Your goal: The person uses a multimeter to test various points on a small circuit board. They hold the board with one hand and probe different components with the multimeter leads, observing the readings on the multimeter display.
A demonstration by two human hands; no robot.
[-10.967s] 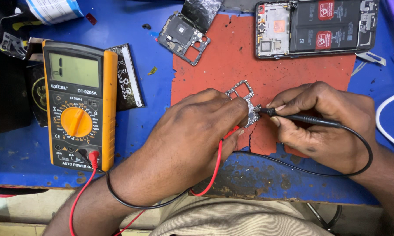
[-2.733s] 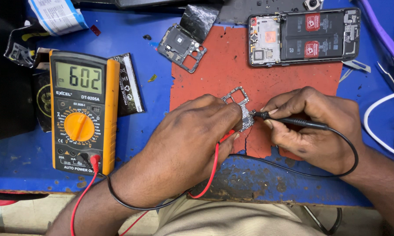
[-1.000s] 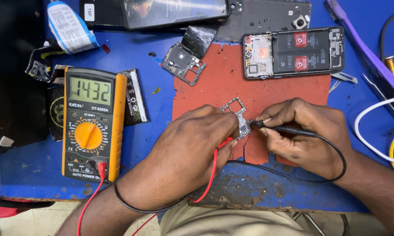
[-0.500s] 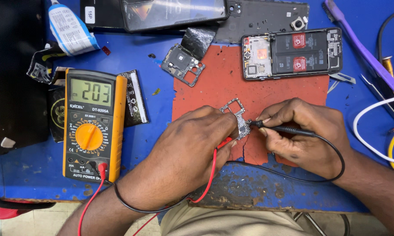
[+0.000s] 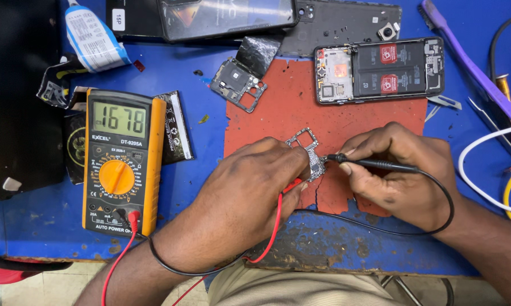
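A small phone circuit board [image 5: 307,148] lies on a red-brown work mat [image 5: 289,107]. My left hand [image 5: 250,195] covers its left part and holds a red test probe [image 5: 292,185] against it. From the right, my right hand [image 5: 400,173] pinches a black test probe [image 5: 374,164] whose tip touches the board's right edge. Red and black leads run to an orange and grey multimeter [image 5: 122,161] at the left, whose screen is lit with digits.
An opened phone [image 5: 380,71] lies at the mat's far edge, with a black back cover [image 5: 340,22] and another phone [image 5: 227,17] behind it. A metal shield frame [image 5: 238,85], a glue tube [image 5: 88,37], purple pry tool [image 5: 471,65] and tweezers [image 5: 493,127] lie around. The blue table's front edge [image 5: 323,266] is worn.
Both hands and probes stay on the board. The multimeter's reading has changed between frames. The camera view has shifted, showing more of the table's far side.
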